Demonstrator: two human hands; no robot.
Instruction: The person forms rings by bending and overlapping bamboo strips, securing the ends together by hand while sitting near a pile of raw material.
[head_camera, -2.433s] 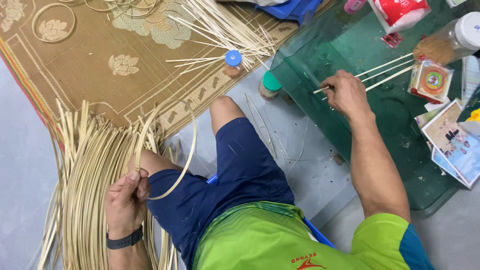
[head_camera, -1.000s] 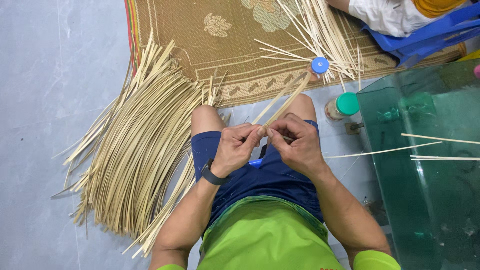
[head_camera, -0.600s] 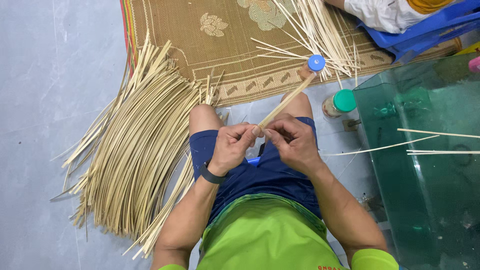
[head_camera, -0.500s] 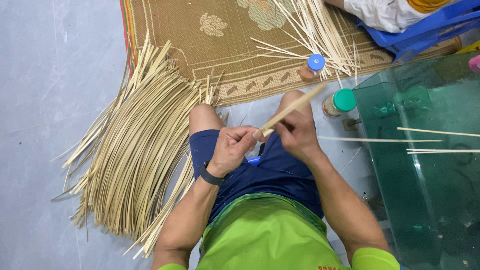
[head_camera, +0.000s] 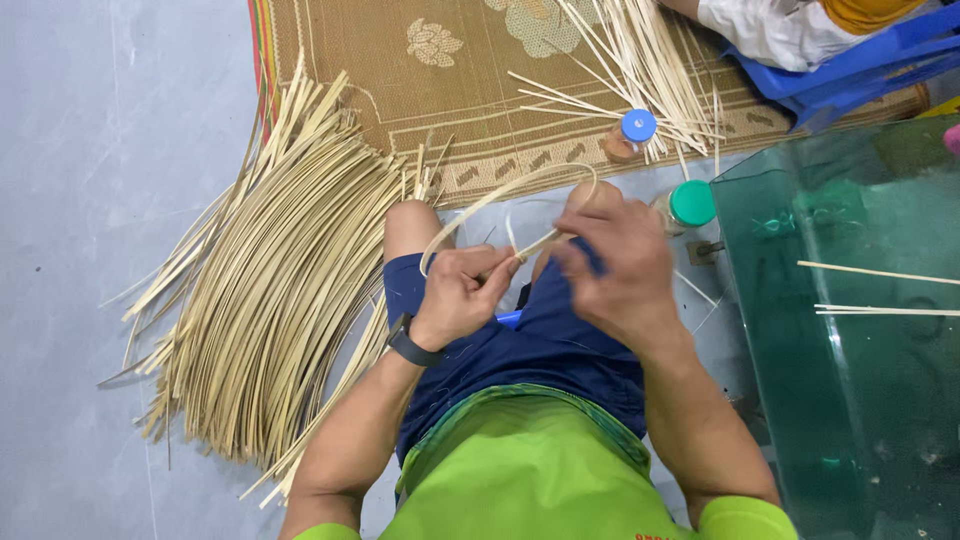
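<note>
While my left hand (head_camera: 462, 298) and right hand (head_camera: 618, 268) both pinch the bamboo strip (head_camera: 500, 196) curved into a loop over my knees, I'd say bending's underway, so tightening needs steady fingers.

A bright green short-sleeved shirt (head_camera: 530, 480) with a small orange mark at the hem, dark blue shorts (head_camera: 560, 350) and a black wristband (head_camera: 408, 345) on the left wrist are worn.
</note>
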